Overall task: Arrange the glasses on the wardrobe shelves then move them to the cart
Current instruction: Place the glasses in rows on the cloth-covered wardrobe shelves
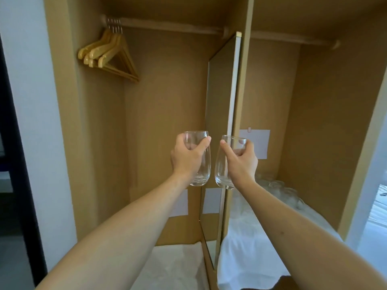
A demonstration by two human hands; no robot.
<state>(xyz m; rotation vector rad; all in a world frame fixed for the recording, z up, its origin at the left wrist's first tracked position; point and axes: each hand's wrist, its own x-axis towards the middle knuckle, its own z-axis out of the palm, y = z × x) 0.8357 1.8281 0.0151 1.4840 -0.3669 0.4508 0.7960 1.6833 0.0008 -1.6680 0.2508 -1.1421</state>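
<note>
The left hand has its grip closed round the upper part of a clear stemless glass, thumb across the near wall and fingers curled behind it, seen through the glass. The glass stands upright in the air, its rim above the hand and its rounded base below the wrist. The right hand grips a second glass the same way, thumb on the left wall near the rim and fingers wrapped round the far side. This one tilts slightly, with its base leaning toward the left glass. The two glasses hang side by side, their bases close together but apart. Both forearms reach forward from the bottom corners of the view.

The glasses are held up in front of the wardrobe, level with the edge of its divider, which splits it into a left and a right bay. Low in the right bay, more glasses stand in a cluster on a white cloth covering the shelf; their number is hard to tell. A white cloth also lies on the shelf in the left bay. White paper sheets are stuck on the back panels. At the upper left, wooden hangers hang on a rail.
</note>
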